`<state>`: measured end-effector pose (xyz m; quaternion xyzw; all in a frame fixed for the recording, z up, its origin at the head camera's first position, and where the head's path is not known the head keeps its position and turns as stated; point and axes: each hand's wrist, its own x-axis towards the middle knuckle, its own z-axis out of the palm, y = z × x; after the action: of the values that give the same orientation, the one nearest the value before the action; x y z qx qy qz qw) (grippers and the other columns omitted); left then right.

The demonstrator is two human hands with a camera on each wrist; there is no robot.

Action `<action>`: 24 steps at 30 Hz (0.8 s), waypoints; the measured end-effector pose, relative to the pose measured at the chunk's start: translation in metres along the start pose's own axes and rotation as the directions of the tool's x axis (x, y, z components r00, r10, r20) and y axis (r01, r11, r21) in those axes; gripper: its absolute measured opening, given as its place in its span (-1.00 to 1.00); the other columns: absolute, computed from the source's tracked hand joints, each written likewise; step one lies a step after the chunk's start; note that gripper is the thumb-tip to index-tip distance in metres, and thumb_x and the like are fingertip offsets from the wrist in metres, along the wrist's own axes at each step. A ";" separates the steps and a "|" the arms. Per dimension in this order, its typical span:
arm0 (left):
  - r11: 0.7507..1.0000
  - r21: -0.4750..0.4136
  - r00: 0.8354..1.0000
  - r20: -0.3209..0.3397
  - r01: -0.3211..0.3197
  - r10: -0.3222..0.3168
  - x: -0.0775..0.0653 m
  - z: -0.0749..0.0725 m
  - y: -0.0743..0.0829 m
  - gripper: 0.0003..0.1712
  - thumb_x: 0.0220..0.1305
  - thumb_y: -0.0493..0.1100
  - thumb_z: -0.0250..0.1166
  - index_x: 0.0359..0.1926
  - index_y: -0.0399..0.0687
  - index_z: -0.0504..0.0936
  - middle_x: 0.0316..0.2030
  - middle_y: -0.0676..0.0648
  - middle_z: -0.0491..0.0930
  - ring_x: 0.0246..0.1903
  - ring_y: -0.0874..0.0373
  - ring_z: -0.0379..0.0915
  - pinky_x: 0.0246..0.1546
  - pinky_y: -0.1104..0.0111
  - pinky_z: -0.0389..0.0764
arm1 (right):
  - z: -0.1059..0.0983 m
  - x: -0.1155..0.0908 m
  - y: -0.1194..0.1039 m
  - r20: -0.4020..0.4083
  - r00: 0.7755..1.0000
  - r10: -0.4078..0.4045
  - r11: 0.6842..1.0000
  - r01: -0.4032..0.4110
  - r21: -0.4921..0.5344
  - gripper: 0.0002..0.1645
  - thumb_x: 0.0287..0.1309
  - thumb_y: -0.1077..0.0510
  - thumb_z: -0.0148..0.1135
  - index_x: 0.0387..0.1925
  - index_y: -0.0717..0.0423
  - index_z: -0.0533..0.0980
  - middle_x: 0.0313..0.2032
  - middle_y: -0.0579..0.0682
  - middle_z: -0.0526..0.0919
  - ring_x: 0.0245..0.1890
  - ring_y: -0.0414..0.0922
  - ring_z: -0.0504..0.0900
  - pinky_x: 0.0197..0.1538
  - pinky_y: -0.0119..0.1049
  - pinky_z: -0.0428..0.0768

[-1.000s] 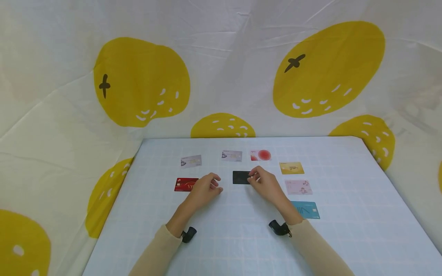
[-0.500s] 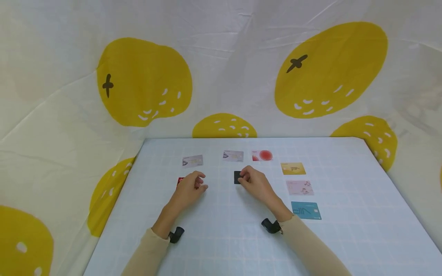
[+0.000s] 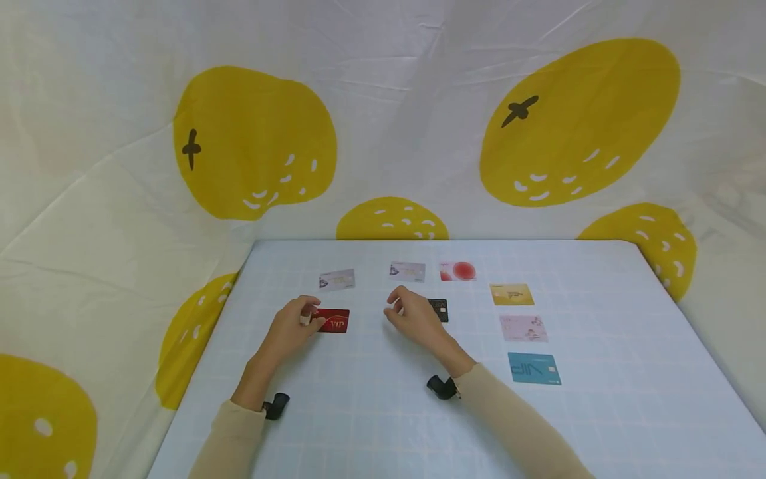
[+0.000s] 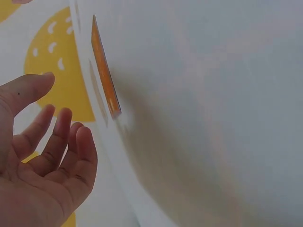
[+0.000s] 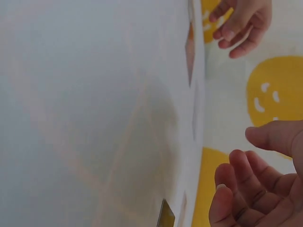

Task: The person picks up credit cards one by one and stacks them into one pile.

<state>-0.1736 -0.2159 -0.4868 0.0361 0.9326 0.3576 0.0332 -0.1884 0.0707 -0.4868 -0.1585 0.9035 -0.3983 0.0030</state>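
Note:
A red VIP card [image 3: 334,320] lies flat on the table, partly covered in the head view by my left hand [image 3: 292,327]. That hand hovers over the card's left end with its fingers loosely bent; the left wrist view has a gap between thumb [image 4: 35,90] and fingers, with nothing in it. A black card [image 3: 441,310] with a chip lies at the middle, its left part hidden behind my right hand [image 3: 415,318]. The right fingers [image 5: 246,179] are relaxed and apart from the thumb, holding nothing.
Along the back lie two silver cards, one left [image 3: 337,280] and one central [image 3: 407,271], and a white card with a red circle [image 3: 457,271]. A gold card [image 3: 511,294], a pink card [image 3: 523,328] and a teal card [image 3: 534,368] form a column at the right.
Both hands have moved left. The left hand has gone from the red card's right end to its left, and the right hand has passed from the black card's right end across it. The cards stay put.

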 end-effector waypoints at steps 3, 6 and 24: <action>1.000 0.015 1.000 -0.004 0.010 -0.010 0.003 -0.005 -0.011 -0.53 0.31 -0.15 0.38 0.19 -0.14 0.51 0.02 -0.20 0.55 0.04 -0.10 0.44 0.04 0.01 0.55 | 0.010 0.006 -0.005 0.025 1.000 0.011 1.000 -0.012 0.007 -0.78 0.28 0.11 0.32 -0.11 0.08 0.51 -0.39 -0.11 0.57 -0.49 -0.18 0.48 -0.41 -0.32 0.51; 1.000 0.010 1.000 0.005 0.015 -0.015 0.007 -0.009 -0.022 -0.52 0.30 -0.14 0.39 0.19 -0.15 0.51 0.05 -0.19 0.54 0.08 -0.11 0.42 0.08 0.00 0.52 | 0.018 0.012 -0.010 0.043 0.999 0.011 1.000 -0.012 0.012 -0.77 0.29 0.11 0.32 -0.09 0.08 0.51 -0.39 -0.11 0.57 -0.48 -0.17 0.49 -0.42 -0.33 0.52; 0.994 0.096 0.987 0.159 -0.041 0.026 0.022 -0.020 -0.046 -0.42 0.19 -0.18 0.48 0.22 -0.14 0.54 0.05 -0.25 0.50 0.06 -0.14 0.39 0.13 -0.08 0.41 | 0.067 0.038 -0.027 0.180 0.980 0.087 0.991 -0.067 -0.114 -0.46 0.17 -0.07 0.43 0.07 0.12 0.51 -0.24 -0.03 0.54 -0.27 -0.12 0.47 -0.23 -0.29 0.52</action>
<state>-0.1996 -0.2613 -0.5041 0.0815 0.9429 0.3074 0.0989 -0.2079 -0.0056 -0.5082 -0.1593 0.9249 -0.3324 0.0936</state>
